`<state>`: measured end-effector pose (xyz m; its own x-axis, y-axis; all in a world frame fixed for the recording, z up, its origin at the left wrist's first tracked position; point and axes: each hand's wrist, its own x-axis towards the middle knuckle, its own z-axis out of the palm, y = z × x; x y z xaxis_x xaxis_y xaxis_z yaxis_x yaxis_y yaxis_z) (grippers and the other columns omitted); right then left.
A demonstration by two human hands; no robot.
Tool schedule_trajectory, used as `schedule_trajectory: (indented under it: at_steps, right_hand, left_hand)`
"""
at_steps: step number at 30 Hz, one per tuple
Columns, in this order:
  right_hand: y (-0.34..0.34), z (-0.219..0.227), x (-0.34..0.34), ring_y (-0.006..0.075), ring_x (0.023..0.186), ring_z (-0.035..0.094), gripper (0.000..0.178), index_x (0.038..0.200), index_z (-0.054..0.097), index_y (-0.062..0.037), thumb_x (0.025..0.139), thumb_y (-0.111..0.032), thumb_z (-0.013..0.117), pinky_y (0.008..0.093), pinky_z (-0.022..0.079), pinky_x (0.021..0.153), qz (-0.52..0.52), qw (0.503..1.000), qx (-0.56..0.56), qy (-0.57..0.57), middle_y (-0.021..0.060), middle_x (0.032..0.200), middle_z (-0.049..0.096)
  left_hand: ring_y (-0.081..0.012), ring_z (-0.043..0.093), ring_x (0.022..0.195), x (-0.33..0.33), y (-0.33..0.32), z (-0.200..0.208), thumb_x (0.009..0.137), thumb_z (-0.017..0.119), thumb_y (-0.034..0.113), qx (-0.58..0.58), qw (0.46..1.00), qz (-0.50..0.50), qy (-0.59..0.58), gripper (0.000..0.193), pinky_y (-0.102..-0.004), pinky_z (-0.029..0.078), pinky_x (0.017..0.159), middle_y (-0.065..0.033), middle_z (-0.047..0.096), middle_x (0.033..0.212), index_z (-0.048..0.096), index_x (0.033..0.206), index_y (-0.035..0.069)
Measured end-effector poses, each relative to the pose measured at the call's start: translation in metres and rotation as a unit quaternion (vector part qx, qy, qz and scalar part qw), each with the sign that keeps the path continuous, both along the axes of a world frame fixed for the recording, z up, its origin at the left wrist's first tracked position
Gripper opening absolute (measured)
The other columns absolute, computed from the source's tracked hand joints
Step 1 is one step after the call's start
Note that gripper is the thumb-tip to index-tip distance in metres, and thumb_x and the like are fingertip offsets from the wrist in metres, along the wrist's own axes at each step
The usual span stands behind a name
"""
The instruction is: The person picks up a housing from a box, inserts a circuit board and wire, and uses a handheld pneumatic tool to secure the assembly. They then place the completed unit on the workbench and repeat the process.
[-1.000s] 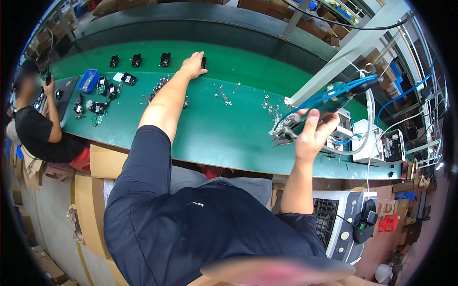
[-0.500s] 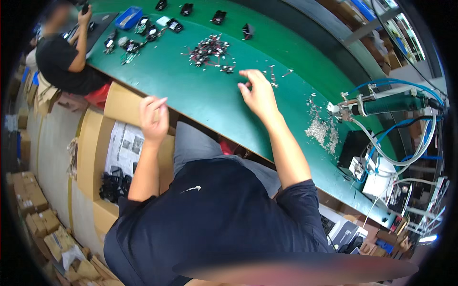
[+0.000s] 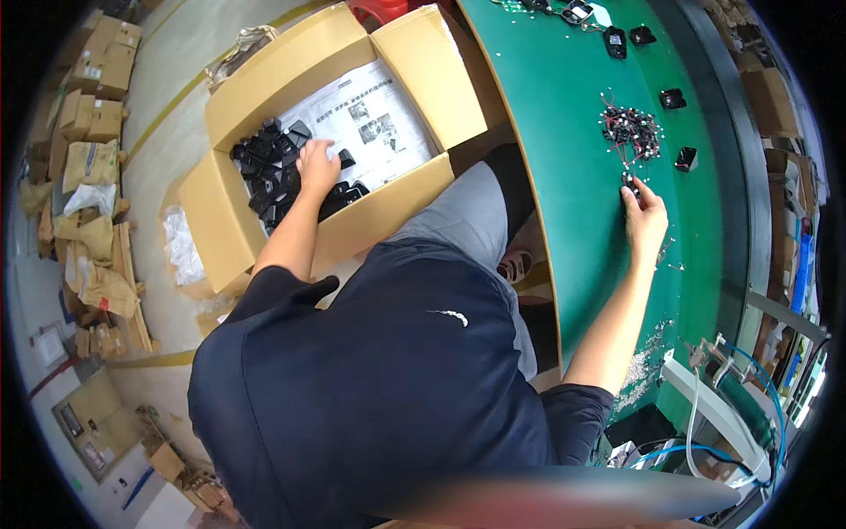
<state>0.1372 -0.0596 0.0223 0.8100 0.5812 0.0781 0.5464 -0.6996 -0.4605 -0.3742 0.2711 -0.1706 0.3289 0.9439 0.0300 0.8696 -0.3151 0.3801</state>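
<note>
My left hand [image 3: 319,169] reaches into an open cardboard box [image 3: 304,66], over a heap of black plastic housings [image 3: 273,172]. Its fingers are slightly apart and nothing shows between them; their undersides are hidden. Beside the heap a printed paper sheet [image 3: 361,119] lies in the box. On the green workbench [image 3: 573,229], my right hand [image 3: 648,219] pinches a small black part with wires [image 3: 629,182] between thumb and fingers. That part is at the near edge of a tangled pile of small wired parts [image 3: 633,132] with red and black leads and white connectors.
Several black housings [image 3: 672,98] stand spaced out beyond the pile. Small pale pieces [image 3: 636,379] are scattered nearer me, by a machine with blue hoses [image 3: 731,423]. A red object [image 3: 379,9] is behind the box. Stacked cartons [image 3: 92,119] line the floor at far left.
My view has swung left toward the box. My left hand has gone down into the box among the housings. My right hand has moved to the wired pile and closed on a small part.
</note>
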Motion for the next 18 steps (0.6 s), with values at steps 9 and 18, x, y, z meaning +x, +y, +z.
schedule_trajectory:
  at_steps: [9, 18]
  right_hand:
    - [-0.051, 0.009, -0.041, 0.0143, 0.08, 0.067, 0.03, 0.117, 0.077, -0.007, 0.093, -0.026, 0.078, 0.0297, 0.059, 0.075, -0.152, 0.954, 0.231, 0.116, 0.0049, 0.1, 0.07]
    - [-0.02, -0.002, -0.052, 0.0185, 0.079, 0.068, 0.028, 0.109, 0.079, -0.007, 0.083, -0.017, 0.084, 0.0312, 0.057, 0.074, -0.123, 0.981, 0.146, -0.048, 0.0084, 0.088, 0.063]
  left_hand:
    - [-0.03, 0.064, 0.125, 0.04, 0.1, 0.033, 0.08, 0.083, 0.046, -0.078, 0.923, 0.031, 0.375, 0.054, -0.0496, 0.053, 0.099, -0.0097, 0.068, 0.132, 0.069, 0.123, 0.016]
    - [-0.0309, 0.051, 0.136, 0.012, 0.098, 0.014, 0.082, 0.082, 0.047, -0.017, 0.944, 0.035, 0.328, 0.071, -0.0562, 0.037, 0.106, -0.0117, 0.059, 0.139, 0.056, 0.14, 0.015]
